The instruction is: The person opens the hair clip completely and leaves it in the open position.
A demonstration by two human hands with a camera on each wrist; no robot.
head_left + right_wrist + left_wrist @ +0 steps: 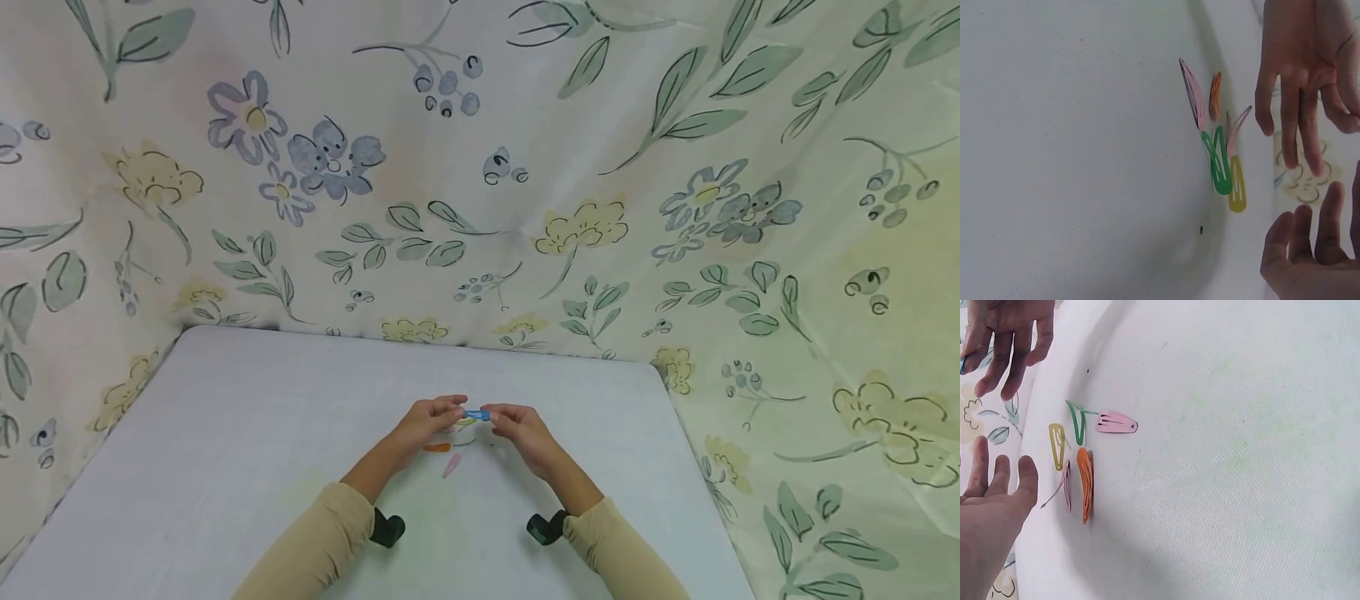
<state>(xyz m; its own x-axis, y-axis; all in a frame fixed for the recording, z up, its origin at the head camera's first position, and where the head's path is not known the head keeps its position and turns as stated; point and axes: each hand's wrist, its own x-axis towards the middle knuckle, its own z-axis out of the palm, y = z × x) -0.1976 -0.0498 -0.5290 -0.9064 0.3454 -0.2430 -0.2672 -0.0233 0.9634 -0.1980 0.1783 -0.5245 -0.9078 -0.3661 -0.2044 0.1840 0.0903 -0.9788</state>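
Left hand (427, 419): pinching one end of the blue hair clip (476, 414), grip closed on it.
Right hand (522, 429): pinching the other end.
Clip: hanging above the tabletop (225, 433), over the orange clip (437, 447) and pink clip (452, 465).

The worktop (1241, 456) is covered with a white woven cloth, matt, with a fine visible weave. The hair clips (1085, 481) look like thin metal with a smooth painted coat in orange, pink, green and yellow, slightly glossy. The backdrop (600, 167) is a soft printed cloth with flowers, matt and lightly creased.
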